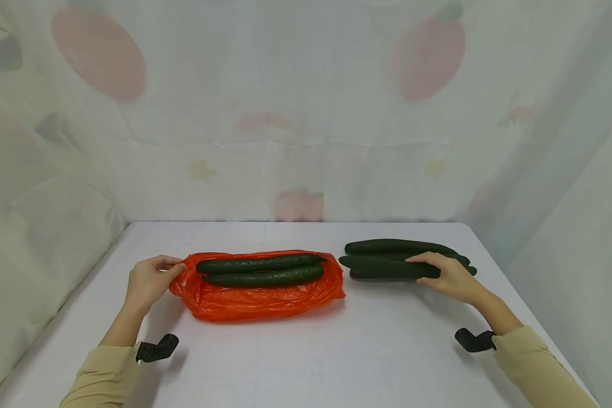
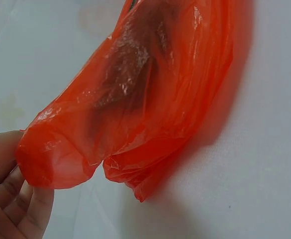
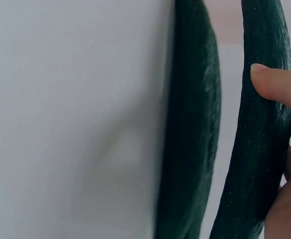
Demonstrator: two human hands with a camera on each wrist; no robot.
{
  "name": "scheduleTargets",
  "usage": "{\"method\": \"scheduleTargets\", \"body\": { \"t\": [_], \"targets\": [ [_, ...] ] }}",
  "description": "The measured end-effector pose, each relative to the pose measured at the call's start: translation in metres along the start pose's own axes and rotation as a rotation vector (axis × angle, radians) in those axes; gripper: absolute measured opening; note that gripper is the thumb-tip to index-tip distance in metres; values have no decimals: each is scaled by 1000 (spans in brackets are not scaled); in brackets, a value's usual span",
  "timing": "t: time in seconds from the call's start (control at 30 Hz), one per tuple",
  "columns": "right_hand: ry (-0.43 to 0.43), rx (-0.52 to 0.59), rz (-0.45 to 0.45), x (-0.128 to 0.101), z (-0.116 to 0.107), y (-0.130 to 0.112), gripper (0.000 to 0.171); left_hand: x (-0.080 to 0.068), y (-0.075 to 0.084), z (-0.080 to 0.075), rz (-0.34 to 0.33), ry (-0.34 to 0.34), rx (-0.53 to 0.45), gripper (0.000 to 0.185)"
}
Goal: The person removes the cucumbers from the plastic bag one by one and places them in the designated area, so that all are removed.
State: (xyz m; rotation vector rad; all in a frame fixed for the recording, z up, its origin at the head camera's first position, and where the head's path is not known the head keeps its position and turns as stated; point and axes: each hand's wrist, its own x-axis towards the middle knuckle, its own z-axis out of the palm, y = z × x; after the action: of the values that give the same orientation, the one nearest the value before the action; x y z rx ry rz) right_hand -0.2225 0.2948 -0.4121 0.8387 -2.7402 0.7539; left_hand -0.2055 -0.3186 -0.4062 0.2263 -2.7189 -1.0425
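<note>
An orange plastic bag (image 1: 257, 297) lies open on the white table, with two dark green cucumbers (image 1: 260, 263) lying lengthwise in it. My left hand (image 1: 175, 267) pinches the bag's left edge; the left wrist view shows the crumpled bag (image 2: 150, 99) held by my fingers (image 2: 16, 199) at the lower left. To the right is a small pile of cucumbers (image 1: 398, 247). My right hand (image 1: 419, 270) grips the front cucumber (image 1: 382, 271) of that pile. In the right wrist view my thumb (image 3: 274, 82) presses on the held cucumber (image 3: 262, 144), with another cucumber (image 3: 192, 124) beside it.
The white table (image 1: 306, 362) is enclosed by a pale curtain with a fruit print (image 1: 306, 113) at the back and both sides. Black wrist mounts (image 1: 155, 348) sit on both forearms. Bare table surface lies in front of the bag and the pile.
</note>
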Motion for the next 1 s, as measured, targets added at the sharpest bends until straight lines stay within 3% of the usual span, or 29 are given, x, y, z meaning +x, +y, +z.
{"method": "scheduleTargets", "body": {
  "t": [0.53,1.0],
  "targets": [
    [-53,-14,27,-22,8,20,49,0,-2,1,15,10,9,33],
    [-46,-77,-56,-20,16,27,50,1,-3,3,9,10,9,33]
  ]
}}
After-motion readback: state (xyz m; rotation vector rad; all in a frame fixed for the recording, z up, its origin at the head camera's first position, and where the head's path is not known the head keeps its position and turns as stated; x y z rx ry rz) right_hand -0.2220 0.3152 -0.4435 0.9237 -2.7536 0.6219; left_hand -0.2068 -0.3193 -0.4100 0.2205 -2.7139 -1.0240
